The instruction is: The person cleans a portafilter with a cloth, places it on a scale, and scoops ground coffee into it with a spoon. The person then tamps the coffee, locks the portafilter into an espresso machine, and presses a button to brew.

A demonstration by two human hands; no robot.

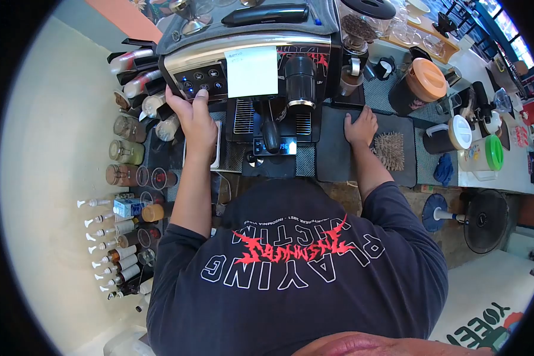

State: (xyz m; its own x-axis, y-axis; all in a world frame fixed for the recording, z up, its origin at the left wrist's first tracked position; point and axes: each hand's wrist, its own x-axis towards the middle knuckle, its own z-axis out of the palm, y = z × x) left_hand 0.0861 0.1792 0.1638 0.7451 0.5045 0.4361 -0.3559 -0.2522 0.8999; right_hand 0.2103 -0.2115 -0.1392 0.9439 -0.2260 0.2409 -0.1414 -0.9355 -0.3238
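At the left front edge of the espresso machine [178,61], my left hand [197,115] has its fingers apart, the thumb or a finger tip at the lit button panel [203,82]. It holds nothing. My right hand [361,126] lies flat with spread fingers on the dark mat [335,151] right of the machine, beside a shaggy brush-like cloth [389,151]. Between the hands, a portafilter handle [270,135] points toward me above a scale with a lit display [283,146]. A pale paper note [252,72] is stuck on the machine's front.
Jars [126,152] and pump bottles [121,252] line the left side. On the right counter stand an orange-lidded pitcher [426,80], a white-lidded pitcher [458,133] and a green-lidded container [493,153]. A grinder [362,26] adjoins the machine. A fan [485,221] is at the lower right.
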